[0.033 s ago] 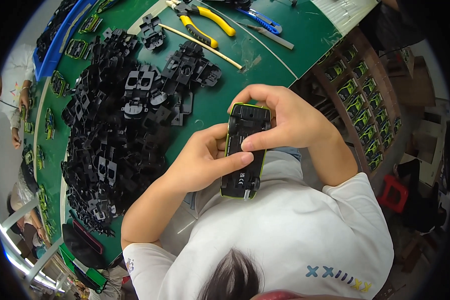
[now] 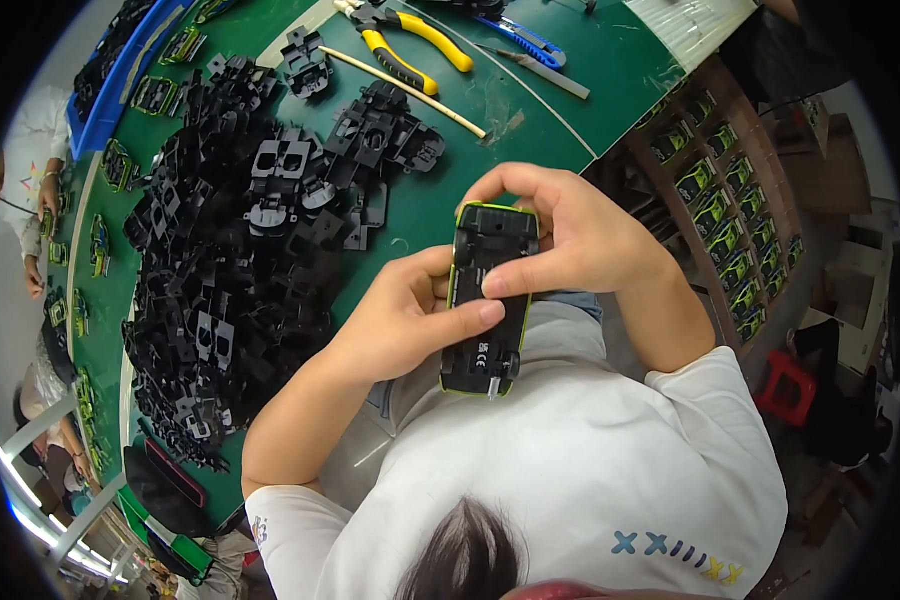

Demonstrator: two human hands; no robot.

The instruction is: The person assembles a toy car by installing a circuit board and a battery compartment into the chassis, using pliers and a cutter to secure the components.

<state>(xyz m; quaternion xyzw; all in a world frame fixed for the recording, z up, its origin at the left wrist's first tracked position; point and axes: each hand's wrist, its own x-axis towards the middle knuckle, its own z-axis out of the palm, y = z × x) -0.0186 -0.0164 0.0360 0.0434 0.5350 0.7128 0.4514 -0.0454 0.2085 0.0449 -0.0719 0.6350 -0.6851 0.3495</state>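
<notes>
Both hands grip a toy car [image 2: 490,255], its black underside turned up and a lime-green edge showing around it. My left hand [image 2: 395,315] holds its left side, thumb pressed on the black base. From the right, my right hand [image 2: 570,235] wraps the car's far end, its thumb also lying on the base. A small shiny metal-like piece [image 2: 494,388] sticks out at the near end. The car's top and most of my fingertips beneath it are hidden. Left of my hands, a big heap of black plastic car bases [image 2: 240,250] covers the green table [image 2: 540,135].
Yellow-and-black pliers [image 2: 400,50], a thin wooden stick [image 2: 405,88] and a blue utility knife [image 2: 525,42] lie at the far side. A brown tray [image 2: 770,180] of green cars stands at right, near a red stool [image 2: 788,388]. Another person's hand [image 2: 48,195] works at far left.
</notes>
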